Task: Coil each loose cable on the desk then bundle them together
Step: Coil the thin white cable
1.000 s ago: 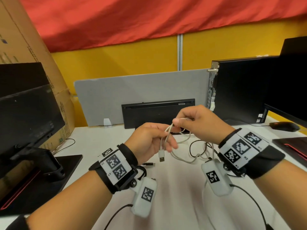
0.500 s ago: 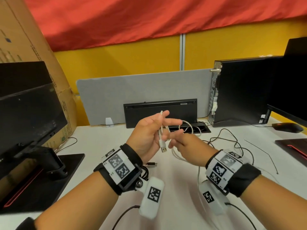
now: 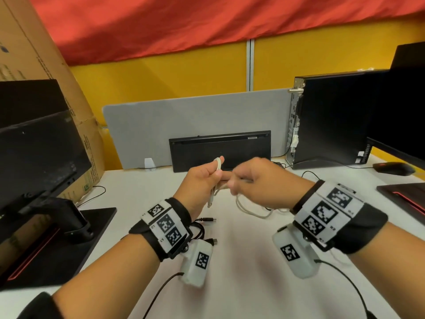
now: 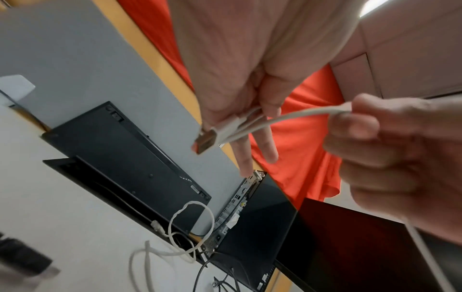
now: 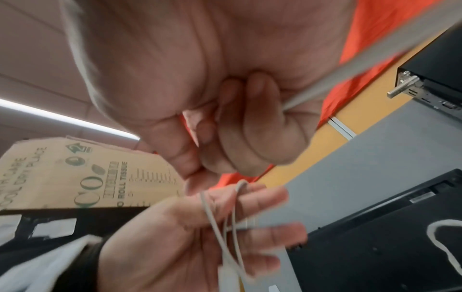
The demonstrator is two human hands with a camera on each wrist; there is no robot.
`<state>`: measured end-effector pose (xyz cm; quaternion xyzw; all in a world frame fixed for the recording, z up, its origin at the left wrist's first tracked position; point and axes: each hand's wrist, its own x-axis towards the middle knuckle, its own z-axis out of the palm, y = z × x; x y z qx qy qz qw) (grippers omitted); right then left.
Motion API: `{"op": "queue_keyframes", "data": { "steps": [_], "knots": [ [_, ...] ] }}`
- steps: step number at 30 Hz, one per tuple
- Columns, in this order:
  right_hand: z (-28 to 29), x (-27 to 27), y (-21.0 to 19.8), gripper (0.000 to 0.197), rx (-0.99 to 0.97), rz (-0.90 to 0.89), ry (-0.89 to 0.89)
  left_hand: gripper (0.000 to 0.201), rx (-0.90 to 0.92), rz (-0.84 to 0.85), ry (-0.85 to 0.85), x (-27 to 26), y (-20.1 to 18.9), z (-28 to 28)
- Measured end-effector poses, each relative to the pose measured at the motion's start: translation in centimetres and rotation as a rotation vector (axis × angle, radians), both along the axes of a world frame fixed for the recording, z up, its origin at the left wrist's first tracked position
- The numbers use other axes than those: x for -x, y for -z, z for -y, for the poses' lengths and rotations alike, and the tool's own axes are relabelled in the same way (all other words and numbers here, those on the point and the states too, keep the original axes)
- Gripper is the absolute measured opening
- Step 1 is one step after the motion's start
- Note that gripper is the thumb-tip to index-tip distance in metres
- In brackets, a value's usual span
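Since half a second ago the right hand has risen from below the left hand to its 3 o'clock, knuckles up. At 6 o'clock, nearest on the white desk, black cables lie by the left wrist. Above them the left hand pinches a looped white USB cable under its thumb, the other fingers straight and apart, the plug hanging down. The right hand's fingers curl tightly round the same cable, whose slack droops to the desk. At 12 o'clock a black keyboard leans on a grey divider; at 2 o'clock stands a desktop computer.
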<state>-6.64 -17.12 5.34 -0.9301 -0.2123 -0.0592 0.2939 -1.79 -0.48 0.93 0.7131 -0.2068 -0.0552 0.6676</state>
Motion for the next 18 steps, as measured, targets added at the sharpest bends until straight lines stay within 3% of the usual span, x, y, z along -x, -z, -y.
{"op": "queue_keyframes", "data": {
  "steps": [6,11,15,18],
  "knots": [
    [1.5,-1.3,-1.7,0.024,-0.184,0.176,0.074,0.034,-0.040,-0.024,0.164,0.9,0.2,-0.1],
    [2.7,-3.0,0.5,0.021,-0.339,0.227,0.224,0.035,0.187,-0.106,0.294,1.6,-0.6,0.1],
    [2.7,-3.8,3.4,0.023,-0.341,0.181,0.240,0.036,0.348,-0.169,0.382,2.1,-0.7,0.3],
    [2.2,-3.9,5.5,0.028,-0.272,0.078,0.208,0.034,0.447,-0.148,0.348,2.1,-0.9,0.3]
  ]
}}
